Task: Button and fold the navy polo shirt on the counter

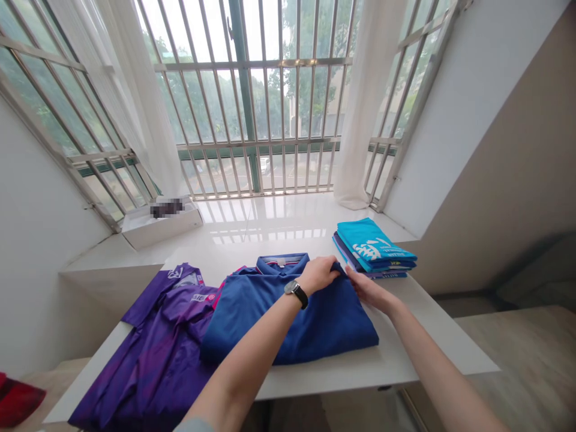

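Note:
A blue polo shirt [288, 318] lies partly folded on the white table, its collar toward the window. My left hand [317, 274], with a black-strapped watch on the wrist, reaches across the shirt and pinches its upper right corner near the shoulder. At the right edge of that same corner is my right hand [366, 289], its fingers at the cloth; the fingertips are partly hidden. Left of the polo, a purple shirt [157, 354] is spread out loosely, and the polo overlaps its right side.
A stack of folded shirts with a turquoise one [373, 240] on top sits at the table's back right. On the windowsill at left stands a white box [164, 228] with a blurred dark item. The white table's [454, 348] right corner is near my right forearm. Barred windows and curtains are behind.

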Available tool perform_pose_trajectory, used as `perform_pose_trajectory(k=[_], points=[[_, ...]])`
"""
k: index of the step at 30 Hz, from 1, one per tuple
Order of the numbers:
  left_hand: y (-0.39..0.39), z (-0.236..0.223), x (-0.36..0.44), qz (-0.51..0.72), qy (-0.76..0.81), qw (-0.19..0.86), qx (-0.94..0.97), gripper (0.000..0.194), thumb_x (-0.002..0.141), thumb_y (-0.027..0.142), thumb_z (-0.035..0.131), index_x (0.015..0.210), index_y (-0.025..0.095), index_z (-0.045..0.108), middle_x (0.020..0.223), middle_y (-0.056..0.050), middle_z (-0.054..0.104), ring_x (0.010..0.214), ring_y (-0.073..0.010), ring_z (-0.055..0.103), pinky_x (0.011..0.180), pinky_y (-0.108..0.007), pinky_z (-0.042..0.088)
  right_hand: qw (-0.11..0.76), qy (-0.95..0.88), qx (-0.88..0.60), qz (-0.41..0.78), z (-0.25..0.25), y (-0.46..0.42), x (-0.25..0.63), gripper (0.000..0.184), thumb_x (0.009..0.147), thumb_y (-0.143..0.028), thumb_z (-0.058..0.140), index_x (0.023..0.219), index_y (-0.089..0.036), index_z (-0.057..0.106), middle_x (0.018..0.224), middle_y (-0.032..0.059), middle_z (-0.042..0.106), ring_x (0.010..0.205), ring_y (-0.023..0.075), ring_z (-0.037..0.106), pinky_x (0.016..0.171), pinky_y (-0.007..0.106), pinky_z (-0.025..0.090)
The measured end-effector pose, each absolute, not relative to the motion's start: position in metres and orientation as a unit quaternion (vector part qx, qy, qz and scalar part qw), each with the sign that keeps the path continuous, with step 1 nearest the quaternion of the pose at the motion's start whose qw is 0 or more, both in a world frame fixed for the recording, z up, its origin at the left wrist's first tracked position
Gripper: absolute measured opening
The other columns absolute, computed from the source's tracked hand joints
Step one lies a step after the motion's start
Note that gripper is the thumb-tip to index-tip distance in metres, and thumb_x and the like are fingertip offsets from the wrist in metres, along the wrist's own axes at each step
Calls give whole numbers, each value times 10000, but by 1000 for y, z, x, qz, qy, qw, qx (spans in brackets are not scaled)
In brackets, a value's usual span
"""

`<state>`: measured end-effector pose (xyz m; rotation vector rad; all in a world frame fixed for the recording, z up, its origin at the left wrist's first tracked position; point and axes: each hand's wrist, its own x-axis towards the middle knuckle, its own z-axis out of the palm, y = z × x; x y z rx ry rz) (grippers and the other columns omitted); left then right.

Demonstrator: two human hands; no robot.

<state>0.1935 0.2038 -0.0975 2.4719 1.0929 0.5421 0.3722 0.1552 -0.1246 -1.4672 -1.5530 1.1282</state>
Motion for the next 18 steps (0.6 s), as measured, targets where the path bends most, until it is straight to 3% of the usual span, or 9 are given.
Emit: perform_pose_trajectory(k=[3,8,12,15,18], points=[[213,-108,206,171,394,194,882,257,888,254,582,1127,167,619,1074,-133,693,1027,-305,656,879,-406,515,343,-635,-562,403,-139,156,370,431,834,-556,568,997,-180,704,861,56,742,881,251,683,764,352,552],[203,-114,182,215,386,169,881,443,887,261,606,1318,214,513,1329,-118,555,1186,-262,564,1007,-371,455,311,-633,-666,242,-157,164,364,254,808,-414,548,789,-186,660,776,58,703,804,251,654,766,359,504],[194,-92,103,192,431,143,870,215,917,287,551,1100,246,657,1085,-70,675,1082,-258,582,983,-370,444,270,-636,-696,195,-159,167,362,226,824,-359,525,814,-183,666,843,95,715,863,269,677,807,355,490],[194,-84,22,159,516,104,835,203,896,284,558,1053,235,675,1059,-70,693,1043,-267,587,941,-376,452,238,-640,-709,173,-156,171,360,201,810,-317,575,921,-181,674,942,111,731,945,266,685,847,326,489],[196,-94,-49,137,564,106,807,206,877,304,565,1018,213,684,1032,-81,701,1007,-266,608,910,-362,462,211,-646,-716,155,-152,178,356,320,793,-304,631,1078,-158,644,1049,138,727,1002,272,681,873,318,490]])
